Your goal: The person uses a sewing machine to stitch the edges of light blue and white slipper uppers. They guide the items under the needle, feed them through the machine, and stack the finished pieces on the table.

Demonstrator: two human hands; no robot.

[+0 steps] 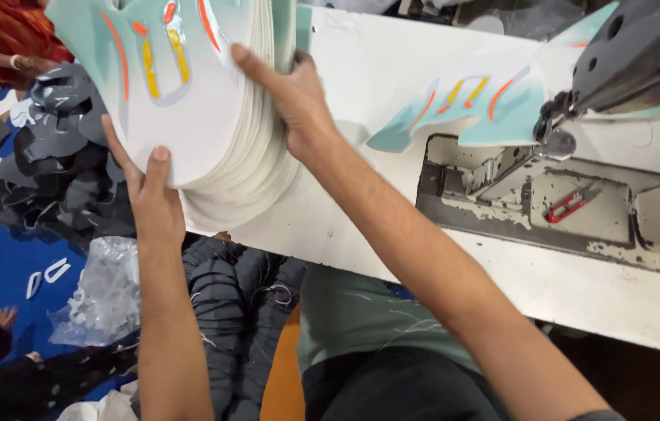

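Both hands are up on one thick stack of cut shoe-upper panels point(213, 117), held tilted over the near left edge of the white table point(376, 70). The left hand point(150, 195) cups the stack from below, thumb pressed on the white face of the top panel; the right hand point(291, 93) clamps its far edge, fingers curled over the layered sides. The top panel is mint and white with orange and yellow stripes; how many sheets lie beneath I cannot count, though it looks like dozens. One loose panel point(470, 105) of the same colours lies flat on the table, its right end under the head of the sewing machine point(634, 54). One red thread snip point(567, 206) sits in the worn recess just in front of the machine. Down on the left, a heap of black cut pieces point(65, 156) lies on blue cloth point(10, 265), with one crumpled clear plastic bag point(100, 296) near it.
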